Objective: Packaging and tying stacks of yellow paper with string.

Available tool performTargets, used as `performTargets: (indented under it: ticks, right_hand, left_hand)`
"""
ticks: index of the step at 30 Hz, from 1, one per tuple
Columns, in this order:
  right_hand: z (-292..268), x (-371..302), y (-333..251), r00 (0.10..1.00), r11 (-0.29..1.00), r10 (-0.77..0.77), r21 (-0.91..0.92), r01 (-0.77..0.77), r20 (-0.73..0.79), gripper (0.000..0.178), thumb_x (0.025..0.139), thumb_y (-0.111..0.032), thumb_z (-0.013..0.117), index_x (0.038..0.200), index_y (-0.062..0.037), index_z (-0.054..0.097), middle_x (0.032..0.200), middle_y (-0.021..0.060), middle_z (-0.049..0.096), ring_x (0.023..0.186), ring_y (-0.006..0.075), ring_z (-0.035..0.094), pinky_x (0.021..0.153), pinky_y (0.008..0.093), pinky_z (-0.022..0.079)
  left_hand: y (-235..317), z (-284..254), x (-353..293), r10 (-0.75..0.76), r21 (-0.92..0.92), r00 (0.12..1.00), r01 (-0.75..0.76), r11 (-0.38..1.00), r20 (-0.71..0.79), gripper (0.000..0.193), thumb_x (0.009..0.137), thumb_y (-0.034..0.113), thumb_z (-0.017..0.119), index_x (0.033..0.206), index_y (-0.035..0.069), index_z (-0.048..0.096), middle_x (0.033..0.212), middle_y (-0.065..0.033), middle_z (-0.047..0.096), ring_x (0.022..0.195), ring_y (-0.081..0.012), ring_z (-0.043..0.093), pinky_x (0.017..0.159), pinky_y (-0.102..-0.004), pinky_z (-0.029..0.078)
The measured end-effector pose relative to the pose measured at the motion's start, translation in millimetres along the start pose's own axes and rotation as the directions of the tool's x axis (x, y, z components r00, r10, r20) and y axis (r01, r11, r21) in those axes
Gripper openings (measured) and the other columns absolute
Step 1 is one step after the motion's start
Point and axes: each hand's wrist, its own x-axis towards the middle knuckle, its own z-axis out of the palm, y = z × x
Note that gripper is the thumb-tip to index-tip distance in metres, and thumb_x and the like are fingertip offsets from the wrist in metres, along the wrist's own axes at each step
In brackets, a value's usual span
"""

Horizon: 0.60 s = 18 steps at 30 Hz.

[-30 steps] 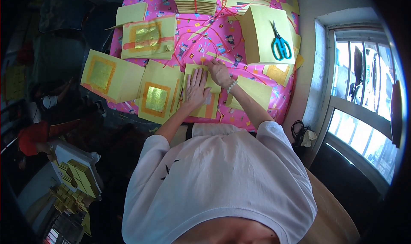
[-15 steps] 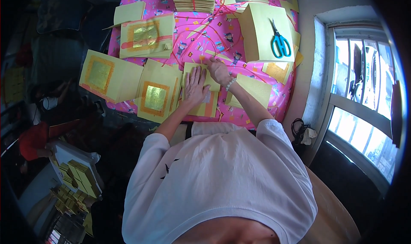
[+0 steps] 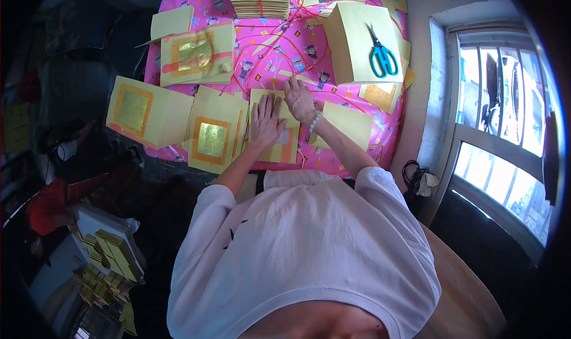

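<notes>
My left hand (image 3: 267,122) lies flat with fingers stretched out on a folded yellow paper sheet (image 3: 257,100). Lower down, part of the sheet shows an orange-printed patch. Close beside it, my right hand (image 3: 300,101), with a beaded bracelet (image 3: 316,120) on the wrist, rests at the sheet's upper right edge. Its fingers are curled together, and whatever is under them is hidden. Left of the sheet lies a yellow paper (image 3: 213,139) with a gold foil square framed in orange. A plain yellow paper (image 3: 348,125) lies under my right forearm.
Teal-handled scissors (image 3: 382,56) lie on a large yellow paper stack (image 3: 351,47). A bundle tied with red string (image 3: 262,0) stands at the back. More foil-square papers (image 3: 132,108) spread leftward over the pink patterned tablecloth (image 3: 253,53). At lower left, a person in red (image 3: 47,208) is near other yellow papers.
My right hand has drawn slightly closer to my left, its fingers shifting from the sheet's upper corner along its edge. My left hand stays flat. The whole view has shifted slightly.
</notes>
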Motion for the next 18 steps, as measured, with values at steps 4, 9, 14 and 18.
performTargets:
  ticks: [4, 9, 14, 18]
  right_hand:
    - [-19, -31, -20, 0.956, 0.99, 0.017, -0.136, 0.024, 0.294, 0.021, 0.079, -0.013, 0.062, 0.098, -0.0031, 0.058, 0.099, 0.0149, 0.061, 0.092, 0.0283, 0.063, 0.07, 0.0356, 0.054]
    - [12, -47, -19, 0.9, 0.988, -0.018, -0.133, 0.084, 0.436, 0.019, 0.081, -0.016, 0.059, 0.095, -0.0049, 0.063, 0.093, 0.0136, 0.066, 0.087, 0.0281, 0.066, 0.069, 0.0378, 0.055]
    - [32, -52, -18, 0.935, 0.99, 0.06, -0.141, -0.01, 0.349, 0.018, 0.08, -0.013, 0.06, 0.095, -0.0026, 0.063, 0.089, 0.0124, 0.067, 0.085, 0.0259, 0.067, 0.066, 0.0362, 0.055]
    - [26, -49, -15, 0.91, 0.976, 0.053, -0.213, 0.04, 0.411, 0.022, 0.082, -0.008, 0.057, 0.103, -0.002, 0.057, 0.092, 0.0115, 0.066, 0.086, 0.0206, 0.067, 0.066, 0.0316, 0.055]
  left_hand:
    - [-2, 4, -2, 0.016, 0.023, 1.0, -0.016, 1.0, -0.013, 0.073, 0.088, 0.042, 0.05, 0.146, 0.007, 0.023, 0.151, -0.0169, 0.02, 0.142, -0.0322, 0.014, 0.113, -0.0508, 0.012]
    - [0, 0, -2, 0.003, -0.02, 1.0, -0.003, 1.0, -0.001, 0.077, 0.086, 0.039, 0.055, 0.147, 0.008, 0.02, 0.152, -0.016, 0.019, 0.142, -0.0324, 0.014, 0.113, -0.0506, 0.011]
    - [-5, -5, -3, 0.004, -0.059, 1.0, -0.003, 0.998, 0.019, 0.078, 0.086, 0.036, 0.058, 0.147, 0.008, 0.02, 0.152, -0.0149, 0.019, 0.142, -0.0309, 0.014, 0.113, -0.0501, 0.012]
    - [-24, -8, -7, 0.027, -0.11, 0.997, -0.019, 0.994, 0.069, 0.073, 0.088, 0.033, 0.057, 0.146, 0.007, 0.022, 0.153, -0.0126, 0.019, 0.142, -0.0293, 0.013, 0.114, -0.0493, 0.011]
